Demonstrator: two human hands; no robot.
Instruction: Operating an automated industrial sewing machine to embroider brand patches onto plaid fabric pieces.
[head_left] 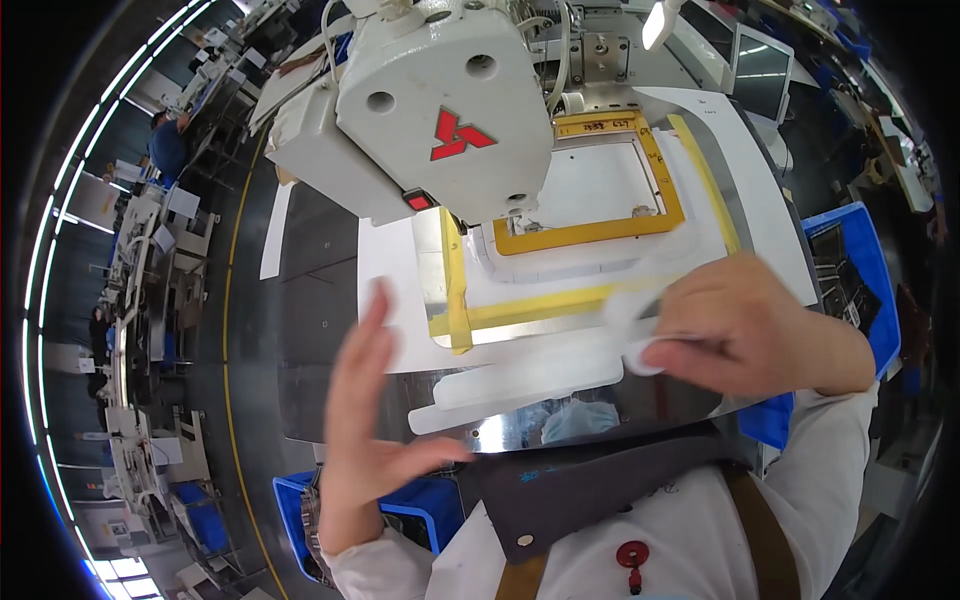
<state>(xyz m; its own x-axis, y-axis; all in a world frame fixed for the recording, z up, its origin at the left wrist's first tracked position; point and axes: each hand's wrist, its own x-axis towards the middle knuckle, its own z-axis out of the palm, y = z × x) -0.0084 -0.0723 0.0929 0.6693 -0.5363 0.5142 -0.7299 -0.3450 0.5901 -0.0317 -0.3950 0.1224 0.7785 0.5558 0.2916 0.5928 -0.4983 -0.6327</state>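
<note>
My right hand (740, 320) is closed over the right side of the work table, its fingers pinching a thin white strip (628, 315) that is blurred by motion. To the left, my left hand (360, 430) is raised over the table's front edge, thumb and fingers apart, with nothing in it. Between the hands, long white rounded pieces (530, 385) lie overlapping on the dark shiny table top. Just behind them is a white sheet with yellow tape (530, 312) along its edges. A yellow rectangular frame (590, 237) rests on that sheet.
A large white sewing machine head (450, 110) overhangs the table at the back left. A monitor (762, 75) stands at the back right. Blue bins (870, 270) flank the table, and dark cloth (600, 475) lies along its front edge. A person (168, 145) is far off left.
</note>
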